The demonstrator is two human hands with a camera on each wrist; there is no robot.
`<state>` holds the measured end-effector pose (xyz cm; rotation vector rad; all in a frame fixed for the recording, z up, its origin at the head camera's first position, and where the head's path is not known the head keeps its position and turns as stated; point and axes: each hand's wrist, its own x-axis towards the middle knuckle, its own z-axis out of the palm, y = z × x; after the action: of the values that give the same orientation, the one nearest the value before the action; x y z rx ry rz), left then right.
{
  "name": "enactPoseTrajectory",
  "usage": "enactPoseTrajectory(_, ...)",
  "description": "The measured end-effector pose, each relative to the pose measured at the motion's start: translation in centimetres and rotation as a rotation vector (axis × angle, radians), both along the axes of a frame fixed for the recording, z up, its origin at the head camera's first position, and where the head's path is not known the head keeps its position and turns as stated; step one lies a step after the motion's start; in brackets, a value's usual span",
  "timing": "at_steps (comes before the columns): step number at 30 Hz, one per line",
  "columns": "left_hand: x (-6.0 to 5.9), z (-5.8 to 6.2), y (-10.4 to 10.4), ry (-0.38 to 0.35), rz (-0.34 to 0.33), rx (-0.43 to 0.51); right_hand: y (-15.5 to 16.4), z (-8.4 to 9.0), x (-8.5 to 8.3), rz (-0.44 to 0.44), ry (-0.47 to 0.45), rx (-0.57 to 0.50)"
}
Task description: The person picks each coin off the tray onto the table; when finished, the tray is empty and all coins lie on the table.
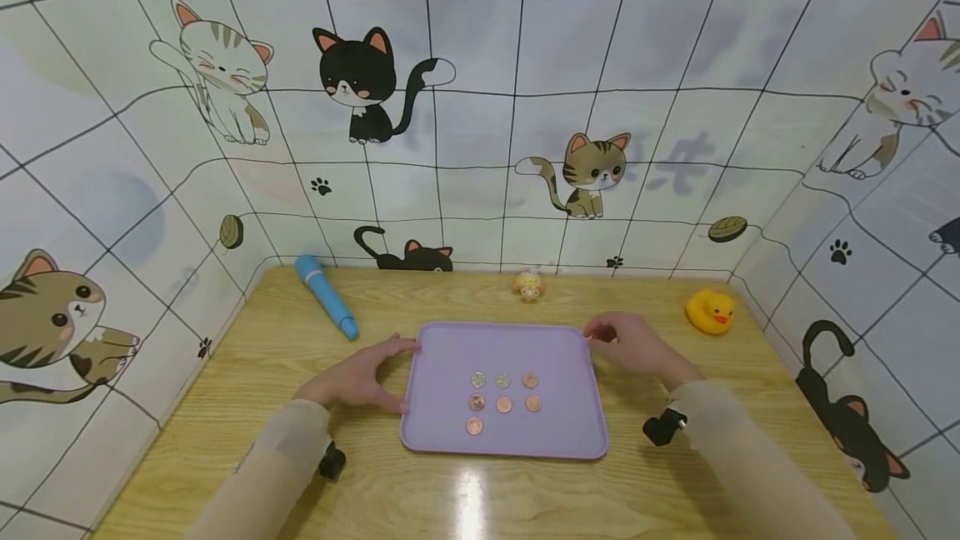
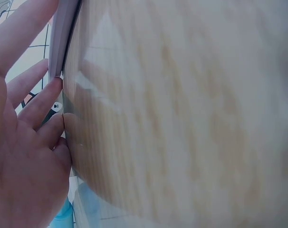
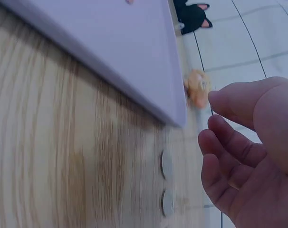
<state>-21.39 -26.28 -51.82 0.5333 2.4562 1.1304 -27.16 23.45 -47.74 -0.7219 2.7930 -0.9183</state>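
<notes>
A lilac tray lies on the wooden table. Several coins sit on it in rows, two silvery and the others copper-coloured. My left hand is at the tray's left edge, thumb and forefinger spread along the rim. In the left wrist view the other fingers of that hand reach down beside the tray wall. Near the far right corner of the tray is my right hand. The right wrist view shows its fingers loosely bent, nothing visible between them, close to two silvery coins on the table.
A blue capped pen-like stick lies at the back left. Behind the tray stands a small orange-and-yellow figurine. A yellow rubber duck sits at the back right. A cat-print tiled covering encloses the table's back and sides.
</notes>
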Motion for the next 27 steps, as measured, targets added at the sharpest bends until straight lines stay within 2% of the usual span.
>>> enactPoseTrajectory(7,0.0,0.2,0.0,-0.005,-0.001,-0.005,-3.1,0.0,0.8,0.200,-0.029,-0.036)
enactPoseTrajectory(13,0.1,0.1,0.0,0.003,-0.006,-0.012,-5.3,-0.3,1.1,0.316,-0.047,-0.029)
enactPoseTrajectory(27,0.0,0.3,0.0,0.004,-0.007,-0.014,-8.3,-1.6,1.2,0.374,-0.064,0.026)
